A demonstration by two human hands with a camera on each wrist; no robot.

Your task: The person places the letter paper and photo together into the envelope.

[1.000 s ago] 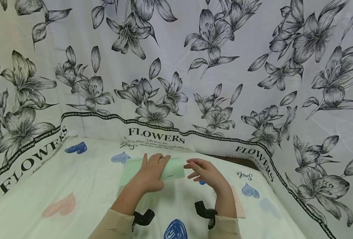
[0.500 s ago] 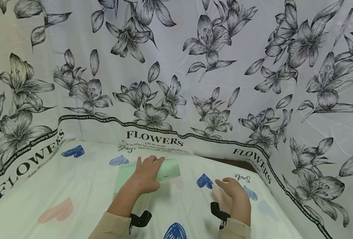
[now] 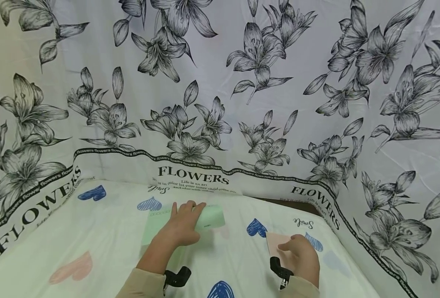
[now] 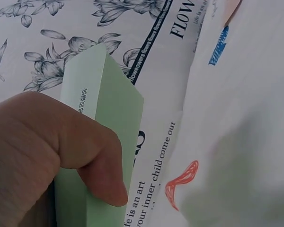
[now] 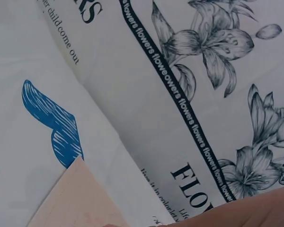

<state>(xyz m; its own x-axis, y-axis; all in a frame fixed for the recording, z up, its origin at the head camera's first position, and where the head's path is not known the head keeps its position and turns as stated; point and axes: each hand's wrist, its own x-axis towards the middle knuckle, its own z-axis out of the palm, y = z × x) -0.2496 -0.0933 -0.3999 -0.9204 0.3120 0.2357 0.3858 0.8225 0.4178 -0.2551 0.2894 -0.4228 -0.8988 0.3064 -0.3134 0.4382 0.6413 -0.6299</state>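
Observation:
A pale green envelope point(image 3: 210, 216), with a row of small boxes along its edge and a line of print, bends upward in my left hand point(image 3: 180, 225). In the left wrist view the thumb point(image 4: 102, 165) presses against the folded-over part of the envelope point(image 4: 118, 109). At the right, my right hand point(image 3: 303, 256) is at a light pink sheet of paper point(image 3: 277, 240), its thumb lying over the sheet. Most of its fingers are hidden, so a grip cannot be made out. One corner of the pink sheet point(image 5: 80, 194) shows in the right wrist view.
A white cloth point(image 3: 112, 236) with blue and pink hearts covers the surface. Behind it hangs a curtain point(image 3: 212, 128) printed with lilies and a lettered border. A dark edge point(image 3: 298, 205) shows at the back right. Black camera mounts point(image 3: 177, 276) sit at both wrists.
My right hand has moved from beside the envelope, right and toward me, to the pink sheet. My left hand keeps hold of the envelope, which has shifted slightly left in view.

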